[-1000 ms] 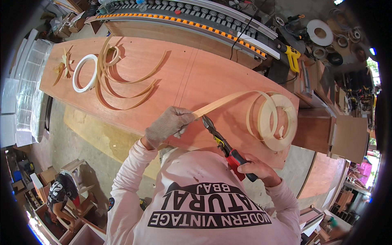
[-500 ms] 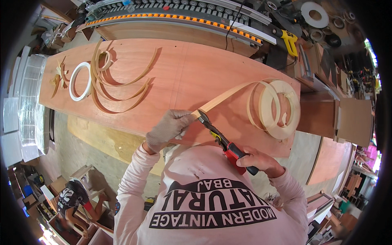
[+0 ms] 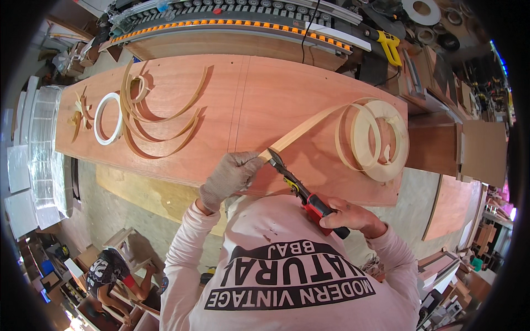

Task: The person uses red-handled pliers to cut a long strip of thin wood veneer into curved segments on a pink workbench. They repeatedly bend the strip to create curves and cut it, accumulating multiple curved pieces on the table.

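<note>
My left hand, in a grey glove, pinches the near end of a pale wood edge-banding strip. From there the strip rises to the right, curling into loose loops over its roll on the plywood worktop. The bare fingers of my right hand are wrapped round the red and black handles of the snips. Their jaws meet the strip right beside my left fingertips. Whether the blades are fully closed is too small to tell.
Curved cut strips, a white ring-shaped roll and small offcuts lie on the worktop's left. Behind it stands a long machine with an orange-marked rail. A yellow heat gun sits back right. Another person works at lower left.
The whole view has shifted slightly. Both hands keep their holds, and the snips' jaws remain at the same place on the strip.
</note>
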Demonstrator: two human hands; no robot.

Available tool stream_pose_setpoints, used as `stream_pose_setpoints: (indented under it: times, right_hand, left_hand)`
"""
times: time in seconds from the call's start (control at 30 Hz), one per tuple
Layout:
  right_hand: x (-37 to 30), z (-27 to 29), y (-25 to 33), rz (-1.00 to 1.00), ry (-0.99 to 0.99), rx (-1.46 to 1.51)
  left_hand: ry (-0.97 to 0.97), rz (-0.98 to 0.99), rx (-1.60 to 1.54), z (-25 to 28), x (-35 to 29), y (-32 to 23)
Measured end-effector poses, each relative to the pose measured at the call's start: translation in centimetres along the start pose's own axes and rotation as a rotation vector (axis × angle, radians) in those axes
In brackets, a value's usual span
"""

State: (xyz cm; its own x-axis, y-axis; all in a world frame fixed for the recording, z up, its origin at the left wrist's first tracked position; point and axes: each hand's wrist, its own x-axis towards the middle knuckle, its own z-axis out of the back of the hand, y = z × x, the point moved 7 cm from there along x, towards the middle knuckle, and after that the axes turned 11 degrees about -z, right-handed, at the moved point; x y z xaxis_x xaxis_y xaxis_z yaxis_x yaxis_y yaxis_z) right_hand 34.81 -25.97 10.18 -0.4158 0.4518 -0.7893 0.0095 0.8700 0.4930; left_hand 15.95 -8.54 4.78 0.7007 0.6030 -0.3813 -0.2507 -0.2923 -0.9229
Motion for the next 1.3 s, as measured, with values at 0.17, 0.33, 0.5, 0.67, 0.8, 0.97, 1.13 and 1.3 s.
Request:
stream_pose_setpoints:
  times: [0.17,0.33,0.5,0.67,0.8,0.97,1.13,1.3]
  right_hand:
    - [0.3,0.2,-0.4,0.008,0.0,-0.079]
    - [0.5,0.4,-1.1,0.028,0.007,-0.031]
    - [0.5,0.1,-0.6,0.051,0.007,0.037]
    - [1.3,0.3,-1.6,0.124,-0.002,-0.045]
    - [0.9,-0.3,0.2,0.194,-0.054,-0.053]
    - [1.3,0.2,-0.6,0.127,-0.062,-0.127]
    - [1.6,0.6,-0.9,0.116,-0.062,-0.159]
    - [2.0,0.4,-1.1,0.15,-0.073,-0.019]
  left_hand:
    - [0.01,0.001,0.021,-0.1,0.0,-0.4]
    - [0.022,0.024,0.036,0.0,-0.3,-0.2]
    - [-0.006,0.055,-0.037,0.3,-0.9,0.4]
    - [-0.08,0.011,-0.155,0.2,-1.0,1.4]
    - [-0.039,0.039,-0.134,0.6,-1.1,2.0]
    - [-0.044,0.029,-0.153,0.6,-1.5,1.2]
    - [-0.066,0.077,-0.149,0.7,-1.6,1.7]
    - [-0.057,0.045,-0.191,0.8,-1.8,1.8]
